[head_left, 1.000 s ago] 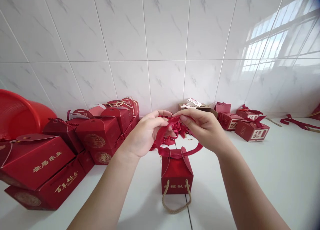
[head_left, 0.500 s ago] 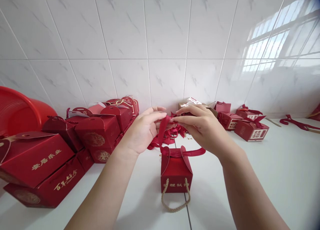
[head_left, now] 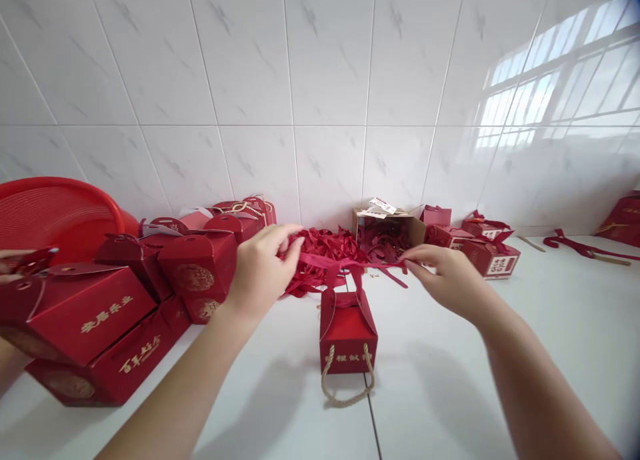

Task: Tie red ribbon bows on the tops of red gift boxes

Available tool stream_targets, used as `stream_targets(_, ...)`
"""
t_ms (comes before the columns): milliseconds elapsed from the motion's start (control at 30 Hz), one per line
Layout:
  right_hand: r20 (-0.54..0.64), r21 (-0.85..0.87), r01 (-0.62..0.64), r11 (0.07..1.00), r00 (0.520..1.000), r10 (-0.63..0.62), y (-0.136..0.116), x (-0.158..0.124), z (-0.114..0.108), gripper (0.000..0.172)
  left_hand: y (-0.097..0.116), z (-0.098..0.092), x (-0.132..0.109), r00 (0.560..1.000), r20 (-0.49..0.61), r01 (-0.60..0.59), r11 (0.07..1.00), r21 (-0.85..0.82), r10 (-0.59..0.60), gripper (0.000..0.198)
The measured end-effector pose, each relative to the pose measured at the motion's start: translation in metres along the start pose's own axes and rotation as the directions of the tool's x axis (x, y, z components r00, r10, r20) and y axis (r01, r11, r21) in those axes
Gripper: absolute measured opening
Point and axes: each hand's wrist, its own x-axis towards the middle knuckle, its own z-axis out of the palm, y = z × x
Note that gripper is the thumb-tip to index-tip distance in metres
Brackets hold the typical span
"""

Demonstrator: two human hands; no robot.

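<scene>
A small red gift box (head_left: 348,333) with gold lettering and a rope handle stands on the white surface in front of me. A red ribbon (head_left: 345,264) runs from its top and is stretched sideways between my hands. My left hand (head_left: 260,270) pinches the ribbon's left end. The right end is pinched by my right hand (head_left: 445,279). Both hands hover just above and behind the box, apart from each other.
Stacked red gift boxes (head_left: 107,313) and a red basin (head_left: 55,213) fill the left. A heap of loose red ribbons (head_left: 325,247) and an open cardboard box (head_left: 387,227) lie by the tiled wall. More small red boxes (head_left: 487,257) sit at right.
My hands, close together over the box before, have pulled apart sideways, drawing the ribbon taut into a knot above the box. The view has shifted slightly.
</scene>
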Motion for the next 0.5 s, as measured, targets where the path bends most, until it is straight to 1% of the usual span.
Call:
stream_targets(67, 0.052, -0.133, -0.146, 0.980, 0.987, 0.154, 0.028, -0.021, -0.008, 0.025, -0.019, -0.026, -0.009, 0.998, 0.055, 0.001, 0.992, 0.129, -0.008, 0.015)
stream_targets(100, 0.082, -0.182, -0.224, 0.957, 0.967, 0.242, 0.042, -0.033, -0.011, 0.024, -0.031, -0.040, -0.017, 0.991, 0.128, 0.002, 0.973, 0.233, -0.033, 0.016)
stream_targets(167, 0.133, -0.243, -0.330, 0.912, 0.920, 0.369, 0.068, -0.053, -0.011, 0.024, -0.055, -0.062, -0.036, 0.961, 0.259, -0.023, 0.903, 0.430, -0.099, 0.019)
stream_targets(200, 0.174, -0.256, -0.363, 0.896, 0.894, 0.413, 0.078, -0.061, -0.010, 0.023, -0.065, -0.069, -0.046, 0.938, 0.312, -0.025, 0.872, 0.488, -0.148, 0.021)
stream_targets(267, 0.218, -0.244, -0.369, 0.897, 0.880, 0.422, 0.087, -0.071, -0.003, 0.022, -0.078, -0.075, -0.065, 0.886, 0.401, -0.033, 0.831, 0.556, -0.233, 0.022)
stream_targets(300, 0.221, -0.220, -0.357, 0.908, 0.888, 0.403, 0.086, -0.073, 0.001, 0.024, -0.080, -0.073, -0.071, 0.881, 0.408, -0.046, 0.815, 0.577, -0.239, 0.020)
stream_targets(333, 0.212, -0.183, -0.339, 0.923, 0.903, 0.373, 0.081, -0.072, 0.005, 0.028, -0.079, -0.068, -0.076, 0.887, 0.398, -0.047, 0.813, 0.580, -0.232, 0.017)
stream_targets(367, 0.202, -0.134, -0.322, 0.937, 0.917, 0.344, 0.074, -0.070, 0.010, 0.034, -0.075, -0.061, -0.079, 0.902, 0.371, -0.030, 0.829, 0.559, -0.218, 0.015)
stream_targets(433, 0.204, 0.003, -0.300, 0.954, 0.934, 0.294, 0.053, -0.062, 0.020, 0.044, -0.063, -0.041, -0.082, 0.928, 0.301, 0.070, 0.898, 0.433, -0.218, 0.012)
stream_targets(467, 0.226, 0.081, -0.299, 0.951, 0.935, 0.275, 0.041, -0.057, 0.026, 0.047, -0.056, -0.029, -0.083, 0.928, 0.282, 0.142, 0.931, 0.336, -0.243, 0.012)
stream_targets(500, 0.256, 0.157, -0.297, 0.942, 0.933, 0.252, 0.030, -0.053, 0.034, 0.049, -0.050, -0.017, -0.083, 0.917, 0.287, 0.210, 0.947, 0.243, -0.277, 0.013)
